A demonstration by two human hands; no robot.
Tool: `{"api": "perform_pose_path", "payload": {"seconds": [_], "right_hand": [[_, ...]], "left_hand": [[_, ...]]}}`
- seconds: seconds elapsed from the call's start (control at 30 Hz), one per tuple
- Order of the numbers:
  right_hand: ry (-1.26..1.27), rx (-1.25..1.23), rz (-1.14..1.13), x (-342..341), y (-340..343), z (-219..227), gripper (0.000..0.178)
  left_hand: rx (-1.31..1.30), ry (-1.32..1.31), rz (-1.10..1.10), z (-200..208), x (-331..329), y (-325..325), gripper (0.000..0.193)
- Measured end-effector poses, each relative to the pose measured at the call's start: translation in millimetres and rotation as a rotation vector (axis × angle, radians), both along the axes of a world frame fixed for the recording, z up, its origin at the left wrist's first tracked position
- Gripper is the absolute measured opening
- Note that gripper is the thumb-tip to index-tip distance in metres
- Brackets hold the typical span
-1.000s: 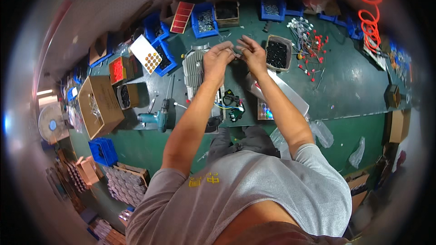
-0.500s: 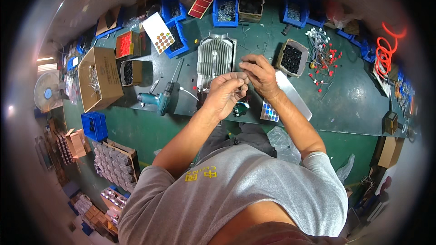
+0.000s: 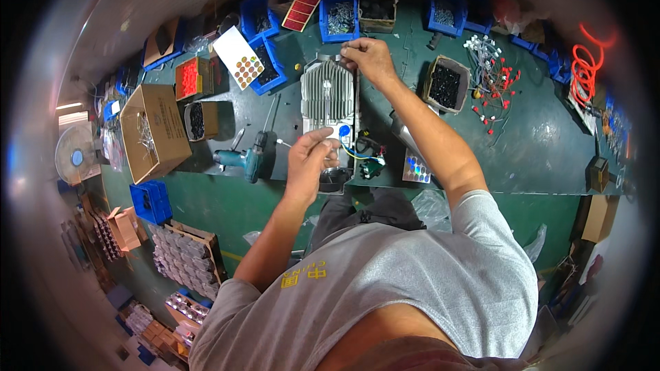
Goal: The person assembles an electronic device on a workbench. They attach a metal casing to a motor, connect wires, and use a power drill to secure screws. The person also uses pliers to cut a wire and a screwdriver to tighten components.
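A grey finned metal housing (image 3: 316, 99) lies on the green bench in front of me. My right hand (image 3: 372, 60) is over its far right corner, fingertips pinched; whatever is between them is too small to make out. Beside the housing's near end is my left hand (image 3: 311, 159), its fingers loosely apart and nothing visible in them. A round blue part (image 3: 344, 130) sits near those fingers. Yellow and blue wires run from there to a small green circuit board (image 3: 371, 167) at the housing's right. At the near end is a dark round opening (image 3: 335, 180).
A teal power drill (image 3: 242, 159) lies left of the housing. To the right are a box of black parts (image 3: 448, 87), a cable bundle (image 3: 491, 79) and a sticker sheet (image 3: 416, 167). Blue bins (image 3: 339, 17) line the back; a cardboard box (image 3: 161, 130) stands at left.
My hands were together over the housing's near half and have separated. The right moved away from me to the far corner; the left drew back left, uncovering the blue part and wires.
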State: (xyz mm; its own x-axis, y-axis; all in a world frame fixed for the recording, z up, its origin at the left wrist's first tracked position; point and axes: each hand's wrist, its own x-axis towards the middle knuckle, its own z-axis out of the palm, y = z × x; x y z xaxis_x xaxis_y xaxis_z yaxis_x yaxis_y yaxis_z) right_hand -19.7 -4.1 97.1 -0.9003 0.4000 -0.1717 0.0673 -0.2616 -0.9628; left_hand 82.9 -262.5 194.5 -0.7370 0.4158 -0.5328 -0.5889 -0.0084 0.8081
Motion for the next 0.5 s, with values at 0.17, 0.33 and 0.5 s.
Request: {"api": "perform_pose_path", "payload": {"seconds": [0.17,0.33,0.5], "right_hand": [[-0.056,0.080,0.010,-7,-2,-5,0.016],[-0.054,0.130,0.020,-10,1,-6,0.016],[-0.074,0.181,0.026,-9,-1,-3,0.016]], "left_hand": [[-0.018,-0.050,-0.020,-12,7,-8,0.029],[-0.032,-0.053,-0.054,-16,5,-2,0.028],[-0.034,-0.052,-0.070,-18,3,-1,0.028]]}}
